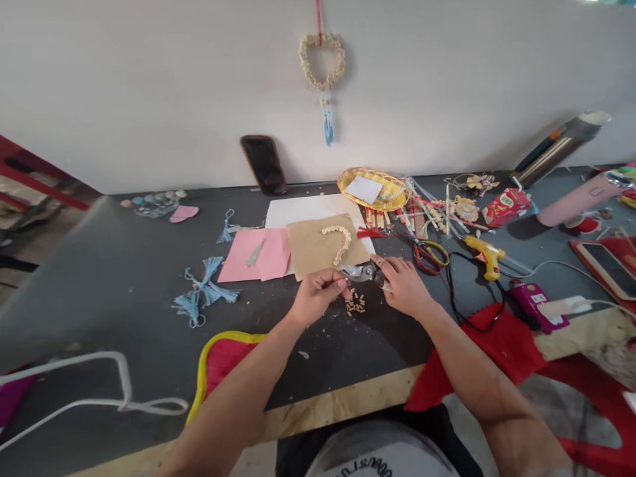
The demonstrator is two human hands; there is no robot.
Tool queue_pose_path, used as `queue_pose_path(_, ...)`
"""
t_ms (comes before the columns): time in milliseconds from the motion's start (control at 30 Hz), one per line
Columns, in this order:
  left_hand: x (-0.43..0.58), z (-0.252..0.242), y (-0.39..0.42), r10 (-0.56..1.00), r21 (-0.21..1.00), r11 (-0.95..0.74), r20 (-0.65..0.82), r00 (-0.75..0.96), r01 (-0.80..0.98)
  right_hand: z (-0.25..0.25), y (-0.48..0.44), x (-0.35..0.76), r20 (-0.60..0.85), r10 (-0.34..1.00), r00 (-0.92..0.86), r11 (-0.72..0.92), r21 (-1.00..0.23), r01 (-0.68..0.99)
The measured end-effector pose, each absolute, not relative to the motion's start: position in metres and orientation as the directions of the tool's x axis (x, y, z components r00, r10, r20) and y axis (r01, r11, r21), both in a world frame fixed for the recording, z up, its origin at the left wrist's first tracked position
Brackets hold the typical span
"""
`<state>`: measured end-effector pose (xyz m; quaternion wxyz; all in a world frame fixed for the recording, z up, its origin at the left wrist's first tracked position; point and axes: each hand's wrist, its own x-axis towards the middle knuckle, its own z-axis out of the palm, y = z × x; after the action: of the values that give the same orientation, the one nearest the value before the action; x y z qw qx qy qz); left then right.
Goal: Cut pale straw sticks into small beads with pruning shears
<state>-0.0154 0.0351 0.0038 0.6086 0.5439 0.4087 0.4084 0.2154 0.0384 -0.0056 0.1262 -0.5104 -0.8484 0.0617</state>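
My right hand (406,286) is closed around the handles of a pair of pruning shears (366,272), whose blades point left. Right at the blade tips, my left hand (320,296) pinches something too small to make out. Just below them, a little pile of short, pale cut pieces (356,305) lies on the dark table. A curved row of similar pale pieces (343,246) rests on brown paper (309,246) beyond my hands. White paper (288,211) and pink paper (233,255) lie under and beside the brown sheet.
Blue tassels (206,289) lie at left, and a phone (264,165) leans on the wall below a hanging heart wreath (301,56). A yellow basket (397,197), scissors (431,257), a glue gun (489,257), a power strip (534,301) and a pink bottle (579,199) stand or lie rightward.
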Motion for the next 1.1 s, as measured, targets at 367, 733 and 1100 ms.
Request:
queue_pose_path(367,-0.014,0.0082,0.0351,0.873,0.897,0.345,-0.2,0.444,-0.275,-0.0043,0.0384,0.2152,0.137,0.866,-0.48,0.499,-0.207,0.841)
queue_pose_path(733,-0.0196,0.0098,0.0346,0.674,0.781,0.578,-0.294,0.678,-0.236,-0.0084,0.0418,0.2208,0.206,0.797,-0.568,0.604,-0.268,0.75)
queue_pose_path(1100,-0.0155,0.0071,0.034,0.746,0.801,0.524,-0.266,0.611,-0.291,-0.0057,0.0417,0.2195,0.195,0.83,-0.522,0.557,-0.255,0.791)
